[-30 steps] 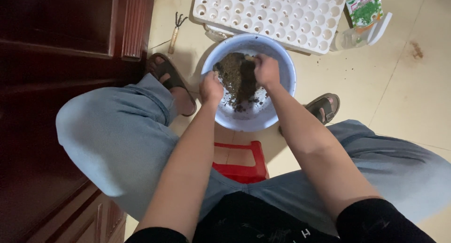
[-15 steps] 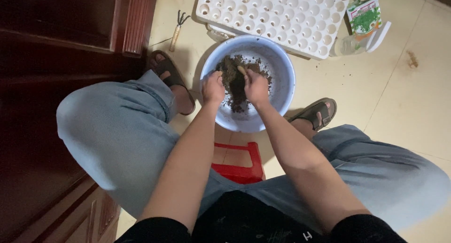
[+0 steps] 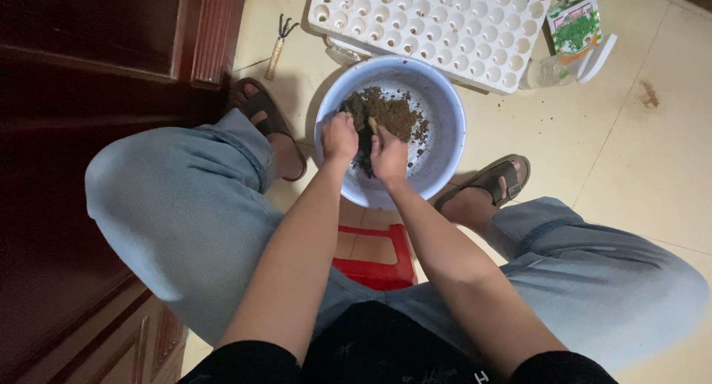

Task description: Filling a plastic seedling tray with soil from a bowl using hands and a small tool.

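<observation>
The soil (image 3: 389,111) is heaped in the blue basin (image 3: 445,94) on the floor. It is pressed into by the left hand (image 3: 340,137), fingers curled, and a small wooden tool (image 3: 372,124) is gripped by the right hand (image 3: 389,158). A white seed tray (image 3: 445,28) is set just behind.

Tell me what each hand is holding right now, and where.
Right hand grips a small tool by its wooden handle, in the soil. Left hand is fisted there; contents unclear.

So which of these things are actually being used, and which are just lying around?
In use: left hand, right hand, soil, blue basin.

Lying about: white cell tray, hand rake, seed packet, plastic bottle, red stool.
</observation>
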